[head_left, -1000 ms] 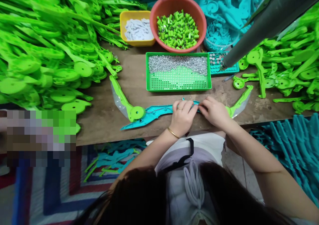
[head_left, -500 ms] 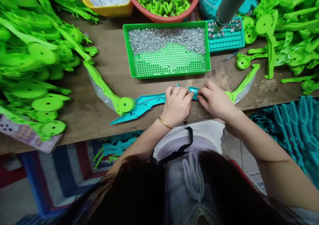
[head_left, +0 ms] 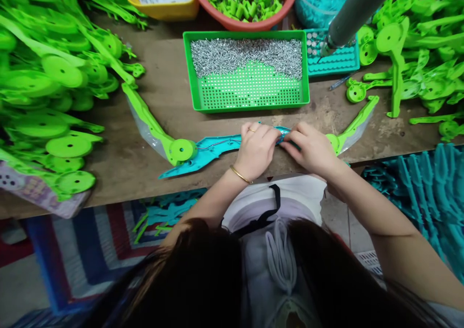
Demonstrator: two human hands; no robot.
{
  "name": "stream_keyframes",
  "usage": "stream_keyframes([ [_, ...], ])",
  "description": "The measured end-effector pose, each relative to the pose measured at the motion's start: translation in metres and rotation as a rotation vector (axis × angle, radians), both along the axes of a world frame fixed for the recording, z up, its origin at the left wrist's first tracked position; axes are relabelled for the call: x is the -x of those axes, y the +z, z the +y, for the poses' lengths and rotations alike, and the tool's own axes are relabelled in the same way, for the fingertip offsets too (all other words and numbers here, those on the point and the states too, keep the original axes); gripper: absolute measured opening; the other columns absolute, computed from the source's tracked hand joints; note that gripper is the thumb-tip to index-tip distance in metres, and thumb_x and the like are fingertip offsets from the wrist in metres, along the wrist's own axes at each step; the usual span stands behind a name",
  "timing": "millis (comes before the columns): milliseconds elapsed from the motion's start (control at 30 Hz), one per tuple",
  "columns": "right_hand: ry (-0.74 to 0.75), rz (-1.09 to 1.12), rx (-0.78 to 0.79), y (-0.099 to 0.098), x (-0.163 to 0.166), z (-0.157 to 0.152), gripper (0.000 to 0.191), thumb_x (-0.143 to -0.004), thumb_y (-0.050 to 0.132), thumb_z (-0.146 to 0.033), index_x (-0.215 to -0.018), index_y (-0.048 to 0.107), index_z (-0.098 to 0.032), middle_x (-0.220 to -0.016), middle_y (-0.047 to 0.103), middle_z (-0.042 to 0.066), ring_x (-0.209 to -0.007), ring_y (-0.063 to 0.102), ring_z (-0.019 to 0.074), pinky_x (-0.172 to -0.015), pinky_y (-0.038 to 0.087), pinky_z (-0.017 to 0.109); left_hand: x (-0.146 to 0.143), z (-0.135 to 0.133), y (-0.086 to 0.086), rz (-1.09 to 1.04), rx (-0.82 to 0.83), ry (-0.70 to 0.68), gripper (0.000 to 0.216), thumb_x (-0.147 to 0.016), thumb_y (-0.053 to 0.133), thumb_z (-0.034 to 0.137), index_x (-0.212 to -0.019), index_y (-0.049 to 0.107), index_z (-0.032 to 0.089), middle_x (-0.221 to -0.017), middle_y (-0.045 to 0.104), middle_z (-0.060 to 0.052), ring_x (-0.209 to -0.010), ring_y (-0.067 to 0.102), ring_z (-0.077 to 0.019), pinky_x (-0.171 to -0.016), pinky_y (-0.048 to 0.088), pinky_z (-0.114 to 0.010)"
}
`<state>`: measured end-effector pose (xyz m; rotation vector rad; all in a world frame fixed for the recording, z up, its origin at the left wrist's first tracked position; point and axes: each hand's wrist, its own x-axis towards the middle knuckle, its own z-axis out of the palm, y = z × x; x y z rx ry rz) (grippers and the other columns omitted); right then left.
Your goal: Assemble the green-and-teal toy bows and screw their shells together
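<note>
A long blue plastic shell [head_left: 217, 150] lies along the table's front edge, with a thin dark wire running inside it. At its left end sits a green plastic limb [head_left: 150, 125] with a round hub. Another green limb [head_left: 357, 125] extends from the right end. My left hand [head_left: 255, 149] is closed over the middle of the shell, its fingers curled round the edge. My right hand [head_left: 308, 146] pinches at the shell just to the right, fingertips close to those of the left. Whatever small part lies between the fingertips is hidden.
Behind the shell stands a green perforated tray [head_left: 250, 106] of screws. Beyond it are a red bowl [head_left: 246, 25] of green pieces and a yellow tub [head_left: 163, 11]. A grey electric screwdriver [head_left: 357, 16] hangs over a blue rack [head_left: 335, 67]. Green parts pile up left [head_left: 61, 69] and right [head_left: 427, 76].
My right fingertips have shifted slightly left and down along the shell, nearer the left hand. The view has moved a little, and the screwdriver hangs a bit farther right.
</note>
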<state>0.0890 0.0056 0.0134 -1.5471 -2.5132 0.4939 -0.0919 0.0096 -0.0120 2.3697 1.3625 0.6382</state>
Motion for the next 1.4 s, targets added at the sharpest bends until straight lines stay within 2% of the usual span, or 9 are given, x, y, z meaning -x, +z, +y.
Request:
stream_keyframes([
  [100, -0.138, -0.046, 0.028, 0.001, 0.011, 0.002, 0.023, -0.095, 0.05, -0.035, -0.09, 0.066, -0.02, -0.089, 0.063, 0.008, -0.083, 0.058, 0.0217, -0.066, 0.04, 0.032, 0.003, -0.004, 0.0, -0.027, -0.011, -0.021, 0.022, -0.098, 0.045, 0.022, -0.098, 0.067, 0.019, -0.098, 0.071, -0.005, -0.096, 0.057, -0.0219, -0.093, 0.034, -0.04],
  [167, -0.178, -0.062, 0.069, 0.005, 0.014, 0.004, 0.021, -0.094, 0.05, -0.033, -0.09, 0.067, -0.02, -0.091, 0.064, 0.008, -0.083, 0.059, 0.022, -0.065, 0.039, 0.032, 0.004, -0.006, 0.0, -0.039, -0.021, -0.029, 0.021, -0.097, 0.046, 0.022, -0.101, 0.067, 0.019, -0.102, 0.071, -0.006, -0.097, 0.058, -0.0219, -0.094, 0.034, -0.041],
  [300, -0.113, 0.09, 0.167, 0.015, 0.004, 0.01, 0.016, -0.091, 0.054, -0.028, -0.093, 0.068, -0.019, -0.091, 0.064, 0.007, -0.085, 0.06, 0.0207, -0.073, 0.044, 0.031, 0.004, -0.009, 0.0, 0.037, -0.052, -0.024, 0.023, -0.097, 0.047, 0.022, -0.103, 0.069, 0.02, -0.101, 0.071, -0.006, -0.093, 0.057, -0.0227, -0.093, 0.035, -0.043],
  [400, -0.171, 0.138, 0.146, 0.02, -0.007, 0.012, 0.016, -0.09, 0.054, -0.026, -0.093, 0.068, -0.019, -0.093, 0.063, 0.007, -0.082, 0.059, 0.02, -0.075, 0.045, 0.032, 0.001, -0.008, 0.002, 0.138, -0.085, -0.04, 0.024, -0.097, 0.046, 0.02, -0.102, 0.07, 0.02, -0.098, 0.07, -0.008, -0.09, 0.056, -0.0239, -0.092, 0.037, -0.044],
  [633, -0.199, 0.018, 0.204, 0.017, -0.005, 0.011, 0.021, -0.09, 0.053, -0.03, -0.094, 0.07, -0.019, -0.095, 0.062, 0.009, -0.09, 0.06, 0.0239, -0.079, 0.045, 0.035, -0.002, -0.008, 0.004, 0.209, -0.134, -0.053, 0.027, -0.098, 0.043, 0.019, -0.103, 0.069, 0.019, -0.095, 0.069, -0.008, -0.09, 0.055, -0.0246, -0.092, 0.038, -0.044],
  [867, -0.208, -0.018, 0.255, 0.015, 0.006, 0.024, 0.019, -0.088, 0.053, -0.027, -0.088, 0.07, -0.018, -0.088, 0.063, 0.008, -0.083, 0.059, 0.022, -0.073, 0.041, 0.033, -0.003, -0.009, -0.002, 0.186, -0.16, -0.016, 0.03, -0.1, 0.04, 0.021, -0.11, 0.068, 0.019, -0.099, 0.069, -0.008, -0.09, 0.056, -0.023, -0.093, 0.038, -0.042],
  [1033, -0.174, -0.022, 0.227, 0.013, 0.005, 0.024, 0.017, -0.088, 0.053, -0.024, -0.084, 0.068, -0.018, -0.085, 0.063, 0.008, -0.079, 0.058, 0.0214, -0.071, 0.041, 0.033, -0.004, -0.009, -0.003, 0.143, -0.062, -0.025, 0.031, -0.1, 0.04, 0.022, -0.111, 0.069, 0.02, -0.098, 0.069, -0.009, -0.09, 0.056, -0.024, -0.093, 0.038, -0.046],
  [1233, -0.193, -0.265, 0.196, 0.021, 0.013, 0.025, 0.022, -0.09, 0.051, -0.032, -0.087, 0.068, -0.018, -0.092, 0.067, 0.014, -0.075, 0.061, 0.0259, -0.063, 0.039, 0.036, -0.005, -0.012, -0.002, 0.134, -0.006, 0.012, 0.031, -0.099, 0.041, 0.023, -0.113, 0.069, 0.026, -0.101, 0.07, -0.008, -0.091, 0.055, -0.0237, -0.093, 0.037, -0.047],
  [1400, -0.184, -0.29, 0.208, 0.024, 0.019, 0.028, 0.019, -0.089, 0.051, -0.026, -0.09, 0.068, -0.016, -0.094, 0.067, 0.016, -0.076, 0.063, 0.0279, -0.064, 0.04, 0.038, -0.006, -0.014, -0.003, 0.131, -0.001, 0.048, 0.032, -0.099, 0.041, 0.024, -0.114, 0.069, 0.028, -0.104, 0.07, -0.007, -0.092, 0.054, -0.024, -0.093, 0.036, -0.047],
])
